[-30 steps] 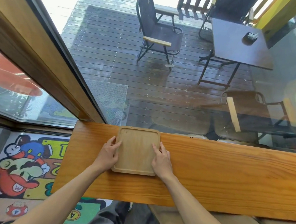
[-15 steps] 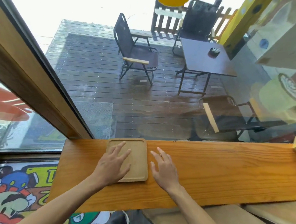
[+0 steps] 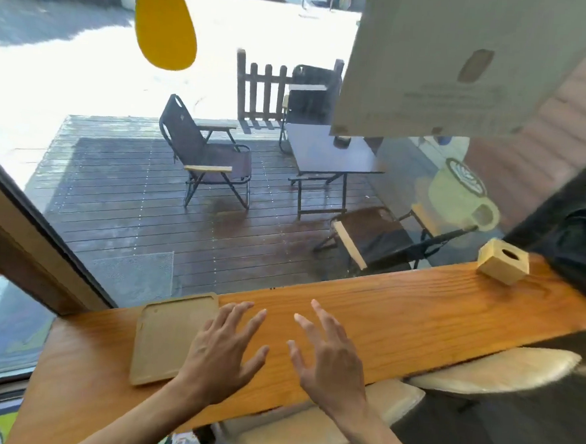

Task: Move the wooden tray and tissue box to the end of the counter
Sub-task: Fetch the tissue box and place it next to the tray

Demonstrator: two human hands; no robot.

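Fingers [image 3: 244, 318] of both empty hands spread, wooden tray [image 3: 171, 338] just left.

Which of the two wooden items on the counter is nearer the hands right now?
The wooden tray, lying flat at the counter's left end beside the left hand. The tissue box sits far off to the right, beyond the right hand.

Both forearms are bare up to the frame's lower edge, with no sleeves showing. The left hand [image 3: 220, 353] and right hand [image 3: 327, 359] wear no gloves, rings, watch or bracelet. Fingernails are short and unpainted. No markings show on wrists or knuckles.
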